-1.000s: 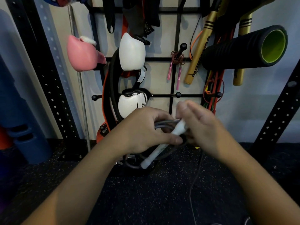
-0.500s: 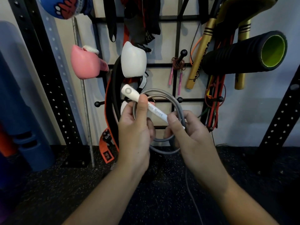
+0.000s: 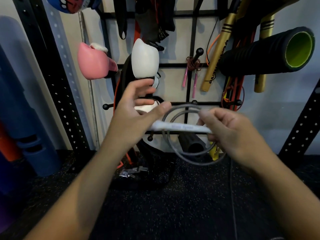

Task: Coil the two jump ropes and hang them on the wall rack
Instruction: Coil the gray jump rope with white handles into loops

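At 9 o'clock a pink boxing glove (image 3: 93, 64) hangs on the wall rack (image 3: 180, 65). Next to it, toward 11 o'clock, hangs a white boxing glove (image 3: 144, 59).

In the middle, the left hand (image 3: 136, 116) is open. Its fingers are spread and its thumb tip is close to the loops of a gray jump rope (image 3: 183, 153); I cannot tell if it touches them. The rope makes a few round loops. They hang in the air in front of the rack, between the two hands. A white handle (image 3: 180, 127) lies flat across the loops, and its left end touches the left palm.

At 12 o'clock a small dark red jump rope with pink handles (image 3: 192, 70) already hangs on a peg.

The right hand (image 3: 228, 130) at 3 o'clock is closed around the right end of the white handle and the top of the loops. A loose piece of gray cord runs down from it to the black floor (image 3: 173, 213).

At 1 o'clock there are gold sticks (image 3: 216, 54), and at 2 o'clock a black foam roller (image 3: 266, 52) with a green inside.
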Demonstrator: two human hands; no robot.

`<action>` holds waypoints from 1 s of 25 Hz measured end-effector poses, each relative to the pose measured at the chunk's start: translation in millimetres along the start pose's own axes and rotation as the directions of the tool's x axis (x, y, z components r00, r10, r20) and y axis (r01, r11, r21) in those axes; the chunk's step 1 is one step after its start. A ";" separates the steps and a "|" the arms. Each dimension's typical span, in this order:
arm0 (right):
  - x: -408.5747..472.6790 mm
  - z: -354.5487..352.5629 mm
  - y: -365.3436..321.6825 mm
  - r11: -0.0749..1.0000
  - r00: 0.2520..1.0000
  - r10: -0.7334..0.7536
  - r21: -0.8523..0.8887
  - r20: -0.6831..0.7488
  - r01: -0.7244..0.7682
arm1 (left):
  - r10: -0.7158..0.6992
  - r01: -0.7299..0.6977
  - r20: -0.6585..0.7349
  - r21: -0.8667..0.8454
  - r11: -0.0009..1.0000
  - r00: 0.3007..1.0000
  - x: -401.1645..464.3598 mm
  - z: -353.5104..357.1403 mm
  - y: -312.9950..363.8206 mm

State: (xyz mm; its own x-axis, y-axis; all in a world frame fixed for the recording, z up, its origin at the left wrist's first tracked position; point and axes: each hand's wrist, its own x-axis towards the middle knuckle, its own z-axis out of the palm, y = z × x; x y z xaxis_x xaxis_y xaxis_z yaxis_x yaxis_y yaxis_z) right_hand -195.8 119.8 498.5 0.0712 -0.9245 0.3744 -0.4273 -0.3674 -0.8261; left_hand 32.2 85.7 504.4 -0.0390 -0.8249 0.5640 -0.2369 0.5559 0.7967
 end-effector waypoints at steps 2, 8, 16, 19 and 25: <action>-0.8 6.7 0.0 0.991 0.988 -0.047 -0.120 0.148 0.066 | -0.002 -0.085 0.304 0.273 0.958 0.953 -1.2 -7.3 10.5; 0.5 19.5 -1.9 0.995 0.989 -0.054 -0.078 0.135 0.065 | -0.325 0.142 0.555 0.347 0.927 0.766 -15.1 16.5 15.4; -2.7 15.1 -1.8 0.995 0.990 -0.088 0.060 0.112 0.082 | -0.257 0.213 0.617 0.146 0.966 0.743 -21.3 22.1 14.9; 1.0 -0.2 0.3 0.994 0.996 -0.076 0.077 0.040 0.073 | -0.247 0.333 0.569 -0.050 0.942 0.784 -20.6 11.7 21.4; 0.1 2.5 13.1 0.953 0.991 0.085 0.282 0.104 -0.112 | -0.272 0.285 0.149 -0.761 0.583 0.951 -11.3 22.6 24.6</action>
State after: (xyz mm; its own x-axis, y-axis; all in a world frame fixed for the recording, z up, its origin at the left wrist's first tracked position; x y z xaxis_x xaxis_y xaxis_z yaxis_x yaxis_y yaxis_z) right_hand -199.1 114.6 486.6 0.1276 -0.9580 0.2566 -0.1607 -0.2753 -0.9478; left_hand 4.8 106.4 512.7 -0.1170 -0.9506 0.2876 0.5892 0.1667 0.7906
